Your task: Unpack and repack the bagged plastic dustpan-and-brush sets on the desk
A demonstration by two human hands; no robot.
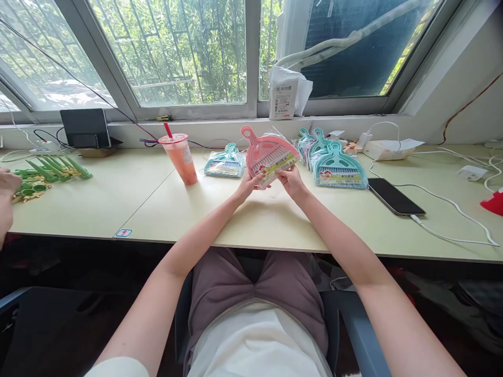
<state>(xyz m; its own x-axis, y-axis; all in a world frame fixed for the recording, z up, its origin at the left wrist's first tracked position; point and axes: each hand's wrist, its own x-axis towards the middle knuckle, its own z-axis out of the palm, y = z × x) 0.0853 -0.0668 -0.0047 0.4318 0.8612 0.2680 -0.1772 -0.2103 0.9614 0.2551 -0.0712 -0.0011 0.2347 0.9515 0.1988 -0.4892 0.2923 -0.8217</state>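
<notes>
Outstretched hands (248,186) (292,181) seemingly pinch the pink dustpan (269,146).

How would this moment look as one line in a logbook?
left hand: holds pink dustpan set | right hand: holds same set | to its right: teal dustpan sets | to its left: single teal set, drink cup

Nothing legible — dustpan labels (277,167) tiny.
</notes>
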